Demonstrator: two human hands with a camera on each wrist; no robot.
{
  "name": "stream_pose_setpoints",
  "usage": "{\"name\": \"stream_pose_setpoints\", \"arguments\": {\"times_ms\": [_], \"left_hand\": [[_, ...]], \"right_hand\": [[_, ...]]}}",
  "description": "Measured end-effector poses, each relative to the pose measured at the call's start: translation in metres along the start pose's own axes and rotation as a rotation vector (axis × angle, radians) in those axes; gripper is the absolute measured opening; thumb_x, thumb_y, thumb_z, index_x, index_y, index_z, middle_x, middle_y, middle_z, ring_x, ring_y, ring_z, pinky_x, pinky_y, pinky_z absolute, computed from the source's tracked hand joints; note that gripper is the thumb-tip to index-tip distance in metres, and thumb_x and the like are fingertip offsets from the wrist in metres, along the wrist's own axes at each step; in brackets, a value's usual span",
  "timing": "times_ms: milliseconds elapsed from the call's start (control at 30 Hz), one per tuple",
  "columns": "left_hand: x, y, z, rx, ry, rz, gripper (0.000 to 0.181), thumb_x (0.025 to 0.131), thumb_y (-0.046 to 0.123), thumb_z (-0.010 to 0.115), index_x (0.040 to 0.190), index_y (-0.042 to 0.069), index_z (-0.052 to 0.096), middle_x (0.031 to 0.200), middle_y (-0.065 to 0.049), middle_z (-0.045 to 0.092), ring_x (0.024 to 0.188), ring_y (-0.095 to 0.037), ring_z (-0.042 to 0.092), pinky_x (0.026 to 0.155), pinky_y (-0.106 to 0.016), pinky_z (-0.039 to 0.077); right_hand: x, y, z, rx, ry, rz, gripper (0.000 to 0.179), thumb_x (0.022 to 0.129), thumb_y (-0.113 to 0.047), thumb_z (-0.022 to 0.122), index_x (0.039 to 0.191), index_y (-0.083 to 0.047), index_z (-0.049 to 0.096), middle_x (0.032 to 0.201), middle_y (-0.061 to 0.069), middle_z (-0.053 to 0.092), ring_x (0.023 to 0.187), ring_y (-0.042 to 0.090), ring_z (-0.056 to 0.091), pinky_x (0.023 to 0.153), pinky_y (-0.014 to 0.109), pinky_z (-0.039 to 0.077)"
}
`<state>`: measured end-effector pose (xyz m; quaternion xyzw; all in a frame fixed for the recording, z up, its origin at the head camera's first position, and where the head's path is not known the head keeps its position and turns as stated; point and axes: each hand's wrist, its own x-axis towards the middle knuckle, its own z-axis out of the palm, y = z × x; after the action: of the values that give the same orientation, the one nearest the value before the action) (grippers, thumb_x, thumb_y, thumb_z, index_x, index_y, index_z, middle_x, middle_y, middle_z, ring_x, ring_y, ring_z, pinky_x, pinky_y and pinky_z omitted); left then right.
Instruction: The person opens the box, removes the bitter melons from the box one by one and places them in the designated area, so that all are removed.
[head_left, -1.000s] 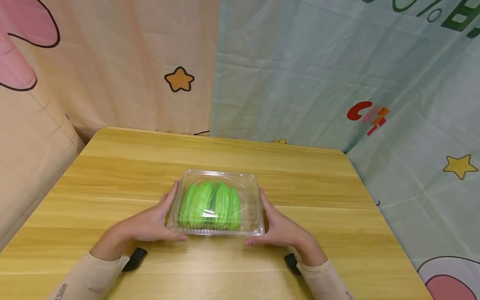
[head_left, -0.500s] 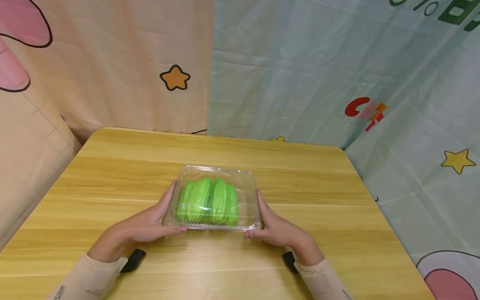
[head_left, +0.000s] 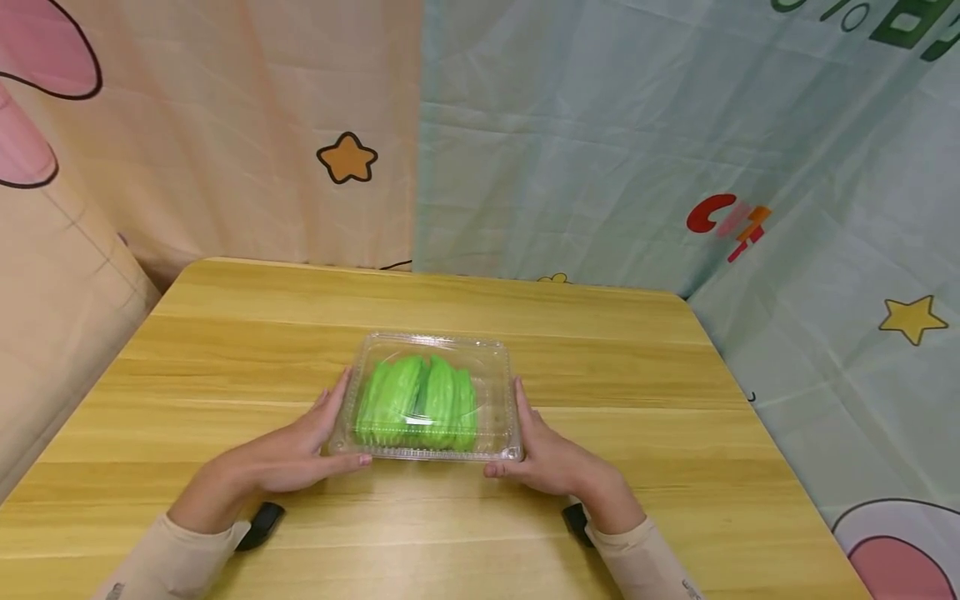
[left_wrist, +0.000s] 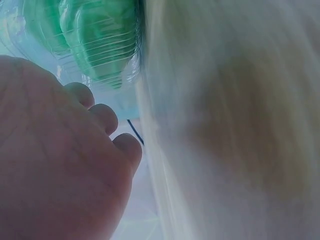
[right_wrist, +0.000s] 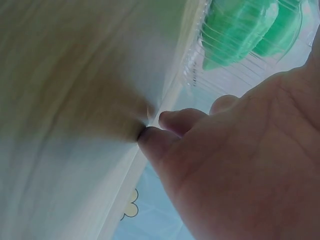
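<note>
Drew slightly outward over the last half second with the left hand (head_left: 303, 450), at the left end of the clear plastic box (head_left: 495, 396); laid straight fingers along its wall, with the thumb stretched out near its front corner. Could not tell whether still touching there. Looked unclenched, steadying rather than grasping.

Moved the box itself, between both hands on the wooden table (head_left: 450, 533), a little toward the far edge since a second ago, mostly in the first half of that span; hardly stirred it afterwards. Judged this a small adjustment of place, nearly settled. Appeared, in the wrist views, to rest on the wood, with green ridged pieces (head_left: 397, 404) inside.

Kept the right hand (head_left: 551, 454) almost unchanged at the right end, with fingers extended along the side and thumb by the near corner; likewise unclenched, framing rather than clutching.

Lay lengthwise from left to right, roughly parallel to the far table edge, with lid upward and a long side facing the person. Saw the green pieces running crosswise, near to far, packed toward the left, with more bare space at right.
</note>
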<state>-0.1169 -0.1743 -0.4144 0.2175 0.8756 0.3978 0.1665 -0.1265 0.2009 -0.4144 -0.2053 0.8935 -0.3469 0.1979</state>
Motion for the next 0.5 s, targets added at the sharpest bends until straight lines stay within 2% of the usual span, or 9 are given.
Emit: {"name": "stream_pose_setpoints", "arguments": {"times_ms": [333, 500], "left_hand": [[-0.003, -0.0014, 0.0027, -0.016, -0.001, -0.008, 0.111, 0.097, 0.054, 0.061, 0.155, 0.021, -0.029, 0.163, -0.021, -0.02, 0.145, -0.052, -0.011, 0.107, -0.076, 0.003], [-0.0017, -0.0007, 0.0014, -0.02, -0.001, -0.01, 0.112, 0.096, 0.055, 0.061, 0.156, 0.021, -0.027, 0.163, -0.02, -0.02, 0.145, -0.052, -0.011, 0.106, -0.076, 0.003]], "right_hand": [[0.0008, 0.0008, 0.0029, -0.033, 0.005, -0.004, 0.121, 0.093, -0.049, 0.07, 0.155, -0.014, -0.028, 0.163, 0.006, -0.02, 0.15, 0.028, 0.002, 0.12, 0.047, 0.014], [0.002, 0.0015, 0.0026, -0.038, 0.043, -0.035, 0.121, 0.091, -0.05, 0.072, 0.156, -0.021, -0.026, 0.165, 0.005, -0.015, 0.15, 0.023, 0.004, 0.12, 0.044, 0.014]]}}
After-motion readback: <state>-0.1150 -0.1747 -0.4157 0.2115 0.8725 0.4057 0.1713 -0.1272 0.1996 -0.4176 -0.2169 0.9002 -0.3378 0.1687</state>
